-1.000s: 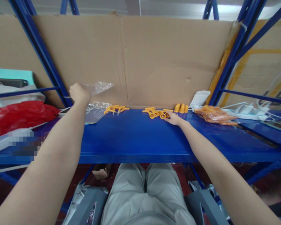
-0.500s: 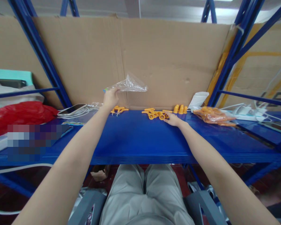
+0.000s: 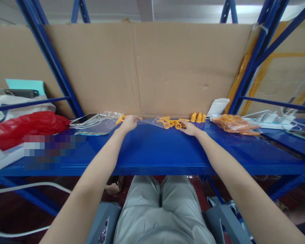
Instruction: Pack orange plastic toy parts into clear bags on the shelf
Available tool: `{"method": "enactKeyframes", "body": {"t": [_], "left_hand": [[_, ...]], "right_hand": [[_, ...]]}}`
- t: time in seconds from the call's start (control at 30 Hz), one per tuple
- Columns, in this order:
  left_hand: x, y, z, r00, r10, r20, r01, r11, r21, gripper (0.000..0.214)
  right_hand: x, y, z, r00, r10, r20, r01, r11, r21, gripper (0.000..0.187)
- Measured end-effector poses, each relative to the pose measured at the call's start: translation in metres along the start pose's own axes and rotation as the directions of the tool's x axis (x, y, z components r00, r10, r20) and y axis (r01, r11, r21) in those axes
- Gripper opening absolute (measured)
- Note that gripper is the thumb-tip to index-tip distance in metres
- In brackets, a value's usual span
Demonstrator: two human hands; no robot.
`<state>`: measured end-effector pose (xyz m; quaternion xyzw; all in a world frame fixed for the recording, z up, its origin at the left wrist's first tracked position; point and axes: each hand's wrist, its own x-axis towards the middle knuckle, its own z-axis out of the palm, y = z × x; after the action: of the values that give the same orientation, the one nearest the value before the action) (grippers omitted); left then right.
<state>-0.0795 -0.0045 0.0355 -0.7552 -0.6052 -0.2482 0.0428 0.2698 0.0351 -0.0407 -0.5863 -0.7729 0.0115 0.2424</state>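
Observation:
My left hand [image 3: 129, 122] is closed on the edge of a clear plastic bag [image 3: 149, 121] that lies low on the blue shelf [image 3: 152, 149], just left of a small heap of orange plastic parts [image 3: 171, 122]. My right hand [image 3: 189, 128] rests on the shelf at the right side of that heap, fingers curled around some of the parts. A second small cluster of orange parts [image 3: 120, 119] lies beside my left hand. Three upright orange pieces [image 3: 198, 117] stand behind my right hand.
A filled bag of orange parts [image 3: 232, 123] and a white pouch [image 3: 217, 106] lie to the right. More clear bags [image 3: 104, 121], a phone with white cable [image 3: 84, 118] and a red bag [image 3: 25, 126] sit left. Cardboard [image 3: 167, 67] backs the shelf.
My left hand picked a clear bag from the pile at the left, carried it rightward through the air and lowered it onto the shelf beside the orange parts. The right hand stayed put.

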Motion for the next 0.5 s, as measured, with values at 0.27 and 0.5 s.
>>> {"method": "enactKeyframes", "body": {"t": [0.27,0.5], "left_hand": [[-0.002,-0.013,0.005,0.991,0.014,0.137,-0.026,0.996,0.086,0.040],[0.001,-0.021,0.009,0.938,-0.098,0.333,0.013,0.969,0.248,0.039]], "right_hand": [[0.001,-0.003,0.000,1.000,-0.026,-0.004,0.026,0.999,-0.018,0.063],[-0.001,-0.008,-0.003,0.999,-0.039,0.009,0.039,0.999,-0.029,0.063]]}}
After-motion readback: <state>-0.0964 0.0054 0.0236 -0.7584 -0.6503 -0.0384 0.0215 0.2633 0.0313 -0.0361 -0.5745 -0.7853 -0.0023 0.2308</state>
